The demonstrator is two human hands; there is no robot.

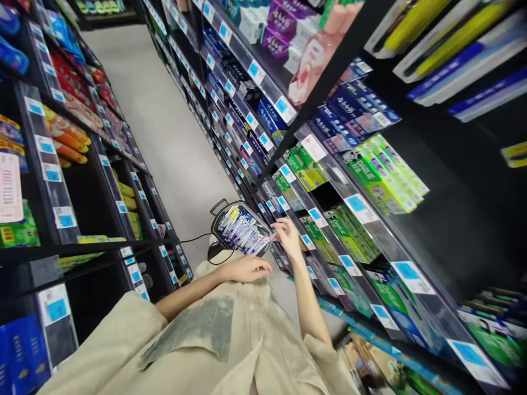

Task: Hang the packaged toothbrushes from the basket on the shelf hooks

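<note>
Beige shirt (247, 340), nearest on my feed, with a grey patch (206, 323) at its front. My left hand (247, 269): palm down, fingers loosely bent, just near of the dark basket (214, 225); I cannot tell whether it holds anything. My right hand (287, 236): fingers curled, at the basket's right side; its hold I cannot tell either. Basket contents: many flat packages (242, 227). Green boxes (348, 233): on the right shelving (385, 241). Pale floor (127, 77): running far between right shelving and left shelving (57, 193).
</note>
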